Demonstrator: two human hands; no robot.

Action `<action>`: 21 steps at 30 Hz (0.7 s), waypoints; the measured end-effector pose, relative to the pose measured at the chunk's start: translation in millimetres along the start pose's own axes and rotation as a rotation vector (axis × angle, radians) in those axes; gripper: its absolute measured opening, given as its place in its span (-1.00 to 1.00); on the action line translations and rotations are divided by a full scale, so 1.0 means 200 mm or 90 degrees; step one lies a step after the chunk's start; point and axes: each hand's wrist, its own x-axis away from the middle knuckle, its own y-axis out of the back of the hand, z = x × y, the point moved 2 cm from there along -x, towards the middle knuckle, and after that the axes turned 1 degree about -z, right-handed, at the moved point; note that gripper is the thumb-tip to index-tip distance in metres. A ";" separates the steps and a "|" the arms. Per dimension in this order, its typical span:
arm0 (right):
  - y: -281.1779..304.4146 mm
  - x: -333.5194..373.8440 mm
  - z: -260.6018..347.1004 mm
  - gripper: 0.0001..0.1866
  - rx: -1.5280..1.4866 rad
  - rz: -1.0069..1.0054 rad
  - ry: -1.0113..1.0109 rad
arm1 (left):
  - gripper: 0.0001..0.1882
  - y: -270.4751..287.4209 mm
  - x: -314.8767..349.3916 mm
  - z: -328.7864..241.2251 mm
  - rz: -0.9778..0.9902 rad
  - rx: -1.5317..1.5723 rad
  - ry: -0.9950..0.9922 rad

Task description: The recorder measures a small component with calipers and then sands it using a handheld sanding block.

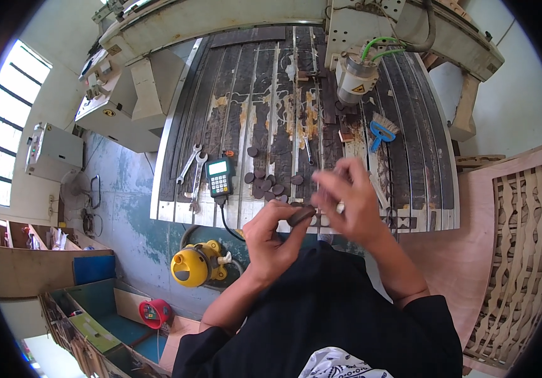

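While the left hand (pixel 271 234) pinches a dark piece (pixel 301 215), the right (pixel 354 205) blurs.

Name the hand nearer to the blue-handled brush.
Right. The right hand is on the near side of the blue-handled brush, slightly to its left; the left hand, holding a dark piece, is farther left.

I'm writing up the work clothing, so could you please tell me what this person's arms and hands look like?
Loose black short sleeves leave both forearms bare. The left hand and right hand are ungloved, with no watch or band showing at either wrist. The right hand's fingers are blurred, so I can't rule out a ring there.
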 end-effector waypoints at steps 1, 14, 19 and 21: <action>0.01 0.00 0.00 -0.48 0.002 -0.002 -0.001 | -0.83 0.00 0.00 0.01 -0.022 0.048 -0.011; 0.02 0.00 0.14 -0.44 -0.056 0.001 0.141 | -0.81 0.03 0.04 0.02 0.028 -0.033 -0.004; 0.04 0.00 0.01 -0.39 -0.011 -0.025 0.058 | -0.77 0.02 0.03 0.02 0.007 0.015 0.046; 0.04 0.00 0.13 -0.42 -0.026 -0.004 0.119 | -0.79 0.03 0.03 0.00 0.019 -0.039 0.016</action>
